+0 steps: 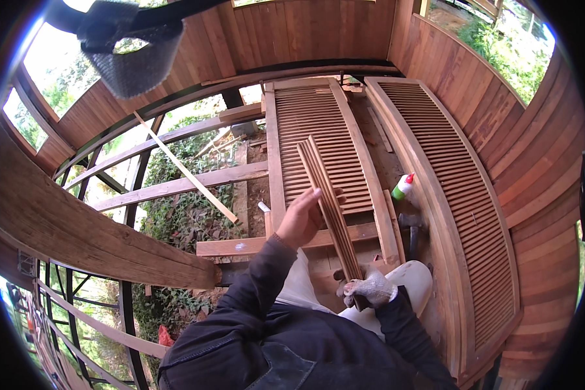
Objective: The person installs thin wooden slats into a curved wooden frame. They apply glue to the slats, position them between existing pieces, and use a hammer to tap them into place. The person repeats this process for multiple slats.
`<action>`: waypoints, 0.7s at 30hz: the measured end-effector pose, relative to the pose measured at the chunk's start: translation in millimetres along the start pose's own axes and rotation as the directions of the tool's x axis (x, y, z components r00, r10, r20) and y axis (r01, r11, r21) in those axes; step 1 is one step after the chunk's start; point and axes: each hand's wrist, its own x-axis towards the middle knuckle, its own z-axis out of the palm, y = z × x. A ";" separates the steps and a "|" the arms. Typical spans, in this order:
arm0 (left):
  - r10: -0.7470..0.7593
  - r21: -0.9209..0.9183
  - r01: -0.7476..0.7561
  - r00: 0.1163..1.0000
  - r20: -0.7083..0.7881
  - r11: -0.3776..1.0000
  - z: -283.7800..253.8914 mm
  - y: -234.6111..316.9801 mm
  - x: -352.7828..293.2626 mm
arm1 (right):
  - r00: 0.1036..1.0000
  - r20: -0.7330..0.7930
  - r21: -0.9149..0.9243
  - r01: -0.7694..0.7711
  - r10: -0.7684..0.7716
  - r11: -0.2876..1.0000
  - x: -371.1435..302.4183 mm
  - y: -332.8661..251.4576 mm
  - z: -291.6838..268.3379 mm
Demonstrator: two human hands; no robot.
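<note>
A small bundle of long, thin brown wooden slats [331, 208] rises at a slant in front of me. My bare left hand [302, 218] is wrapped round its middle. Lower down, my right hand [372, 289], in a pale stained glove, grips the near end. Just beyond the bundle lies a louvred wooden panel [275, 149] with rows of slats in its frame; its near part has a gap without slats. A loose wooden board [257, 246] crosses close to my left wrist.
A second louvred panel [413, 156] lies at the right. Between the panels are a green-and-white bottle with a red cap [403, 187] and a dark-headed hammer [409, 224]. At the left, a thick timber beam [104, 224] and a pale strip [185, 168] span open framing above plants.
</note>
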 end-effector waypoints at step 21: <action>0.091 0.964 0.104 0.992 -0.084 -0.243 -181.5 -47.1 -116.4 | 0.517 -0.669 -0.182 0.583 -0.534 0.792 -120.6 -71.1 -67.3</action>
